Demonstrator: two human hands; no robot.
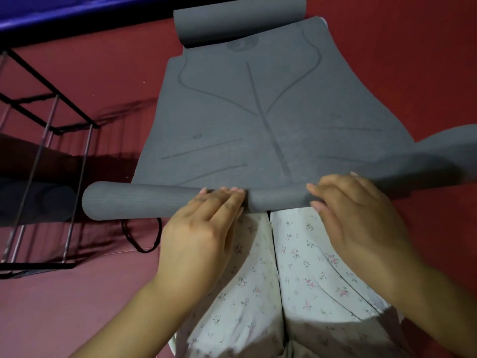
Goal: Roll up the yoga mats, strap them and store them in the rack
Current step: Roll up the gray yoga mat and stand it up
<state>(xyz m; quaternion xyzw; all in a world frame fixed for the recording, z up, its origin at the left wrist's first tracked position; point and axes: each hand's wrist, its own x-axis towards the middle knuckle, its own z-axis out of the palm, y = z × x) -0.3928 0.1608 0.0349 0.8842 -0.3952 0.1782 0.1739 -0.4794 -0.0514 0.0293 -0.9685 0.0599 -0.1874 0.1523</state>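
A grey yoga mat [258, 120] is lying on the red floor [400, 60], its near end wound into a roll [144, 202] just in front of the person's knees. The left hand [201, 228] and right hand [361, 215] are both pressing on that roll — fingers fairly straight, gripping nothing. A black strap [142, 236] is lying beside the metal rack [51, 151] — at left
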